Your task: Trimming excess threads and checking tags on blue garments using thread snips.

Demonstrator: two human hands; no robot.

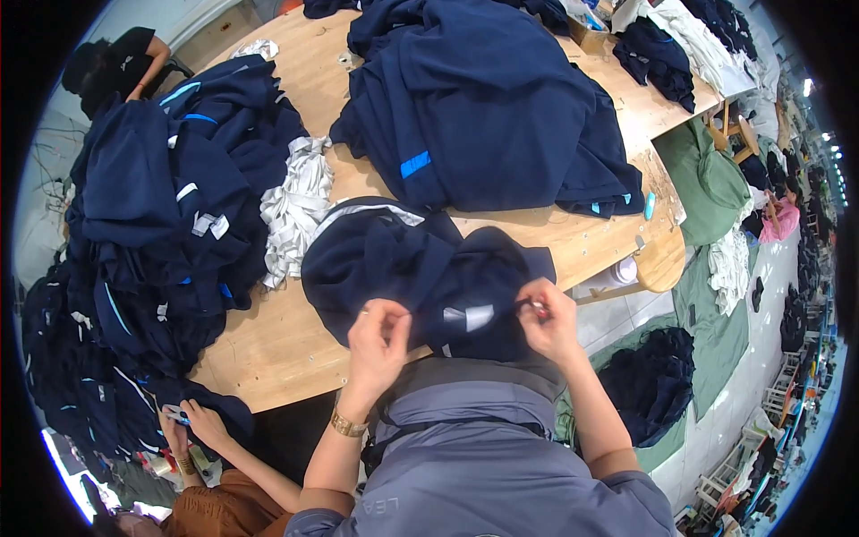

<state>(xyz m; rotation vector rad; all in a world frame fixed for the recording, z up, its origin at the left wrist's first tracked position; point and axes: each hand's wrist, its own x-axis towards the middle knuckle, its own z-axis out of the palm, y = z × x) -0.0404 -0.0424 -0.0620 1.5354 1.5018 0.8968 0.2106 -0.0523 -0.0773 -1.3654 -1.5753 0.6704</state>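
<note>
While bending over the navy garment, found it bunched at the dial's centre, on the near edge of the wooden table. Gripped a small shiny item in the right hand, between three and four o'clock; could not tell its kind. Held the left hand half curled at seven, with fingertips close; could not tell whether pinching cloth. Judged the step as close work around the white label; reckoned on a next move calling for cloth drawn flat first. Found that label blurred past reading. Saw a blue patch at twelve and white tags between nine and ten, likewise unreadable. Noticed letters on the grey top at six and apparent lettering on a co-worker's brown clothing at seven; copied none.
</note>
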